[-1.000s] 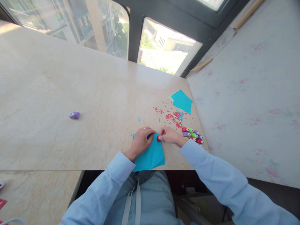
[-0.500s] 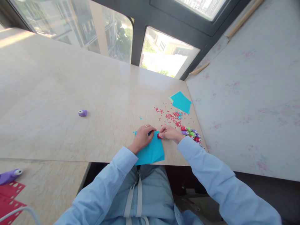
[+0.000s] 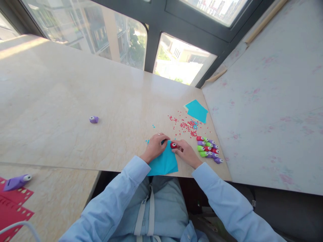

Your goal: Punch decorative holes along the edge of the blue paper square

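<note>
Near the counter's front edge lies a folded sheet of blue paper (image 3: 165,161). My left hand (image 3: 156,147) grips its upper left part between thumb and fingers. At the sheet's upper right edge, my right hand (image 3: 185,151) holds a small red craft punch (image 3: 173,145) between thumb and fingers, its round end facing up. Whether the paper sits inside the punch's slot I cannot tell. Just beyond my hands, red and blue paper bits (image 3: 189,126) are scattered.
Several red, green and purple craft punches (image 3: 208,148) cluster by the right wall. More blue paper (image 3: 198,111) lies behind the bits. A lone purple punch (image 3: 94,119) stands to the left. Lower left are a larger purple punch (image 3: 17,182), red punched paper (image 3: 15,215) and a white cable (image 3: 22,224).
My right hand has turned and opened its grip around the red punch, so the punch's round end now shows. My left hand stays on the paper. The view has shifted slightly.
</note>
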`<state>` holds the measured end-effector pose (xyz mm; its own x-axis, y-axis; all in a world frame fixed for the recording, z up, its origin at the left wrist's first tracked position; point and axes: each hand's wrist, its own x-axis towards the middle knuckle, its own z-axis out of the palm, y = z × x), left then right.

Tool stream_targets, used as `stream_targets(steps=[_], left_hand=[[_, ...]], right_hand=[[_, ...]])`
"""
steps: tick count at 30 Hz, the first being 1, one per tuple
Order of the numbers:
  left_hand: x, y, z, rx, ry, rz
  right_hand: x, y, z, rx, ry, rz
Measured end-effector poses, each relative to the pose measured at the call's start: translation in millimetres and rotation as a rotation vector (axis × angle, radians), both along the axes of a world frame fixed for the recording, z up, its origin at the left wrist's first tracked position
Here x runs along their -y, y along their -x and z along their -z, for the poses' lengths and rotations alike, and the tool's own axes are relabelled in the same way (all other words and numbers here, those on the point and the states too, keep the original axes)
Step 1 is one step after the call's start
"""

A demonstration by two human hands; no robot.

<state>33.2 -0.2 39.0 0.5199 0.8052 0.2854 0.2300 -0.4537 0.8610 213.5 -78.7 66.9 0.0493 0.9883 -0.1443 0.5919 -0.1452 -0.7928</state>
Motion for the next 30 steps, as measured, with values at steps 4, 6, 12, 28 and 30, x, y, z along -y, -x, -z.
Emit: stream_targets(steps=[4,6,12,28,30], left_hand=[[-1,1,0.7,-0.01,-0.006,0.01],[-1,1,1.3,-0.015,-0.009,0.015],[-2,2,1.4,-0.03,-0.006,0.01],[-1,6,-5.2,0.115,0.073,0.001],[-2,8,-4.6,0.164,0.116,-0.016]], right_hand=[[0,-6,6.4,0.033,-0.077,0.088],[1,-12,7.0,0.009,-0.09,0.125],[8,-21,6.0,-0.036,-0.136,0.222],[14,7,3.1,-0.929,-0.065,0.429],[12,8,0.6,-0.992,-0.041,0.429]])
